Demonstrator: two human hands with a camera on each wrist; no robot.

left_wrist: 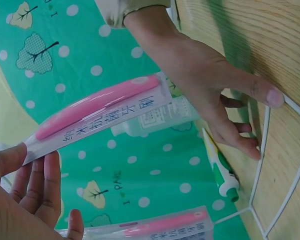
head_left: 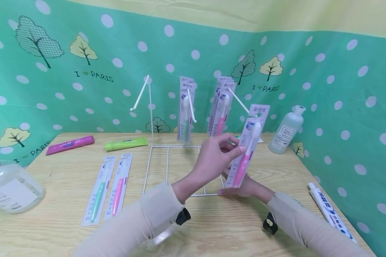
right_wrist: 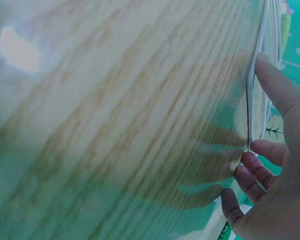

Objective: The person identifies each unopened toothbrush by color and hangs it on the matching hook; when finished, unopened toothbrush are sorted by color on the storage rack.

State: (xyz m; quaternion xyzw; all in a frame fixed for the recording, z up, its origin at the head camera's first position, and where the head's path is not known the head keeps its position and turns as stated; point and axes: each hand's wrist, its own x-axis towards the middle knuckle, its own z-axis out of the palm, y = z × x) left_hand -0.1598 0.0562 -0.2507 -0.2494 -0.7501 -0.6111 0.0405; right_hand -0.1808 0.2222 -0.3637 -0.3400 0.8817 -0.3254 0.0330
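Observation:
My left hand [head_left: 213, 153] pinches a packaged pink toothbrush [head_left: 245, 153] by the edge of its clear pack, between thumb and fingers. The top of this pack overlaps the tip of the right-hand hook [head_left: 239, 100] of a white wire display rack [head_left: 173, 146]. Low at the rack's front right corner, my right hand [left_wrist: 200, 75] grips the base wire, thumb on the corner and fingers along the side wire. Farther back on that hook hang several pink toothbrush packs [head_left: 224, 103]. Green toothbrush packs [head_left: 185, 114] hang from the middle hook [head_left: 191, 106].
The left hook [head_left: 139, 93] bears nothing. A green toothbrush pack [head_left: 98, 191] and a pink one [head_left: 118, 187] lie left of the rack. Around them are a magenta tube [head_left: 70, 145], a lime tube [head_left: 126, 144], a white toothpaste tube [head_left: 329, 210], a red-capped bottle [head_left: 13, 187] and a pale bottle [head_left: 287, 130].

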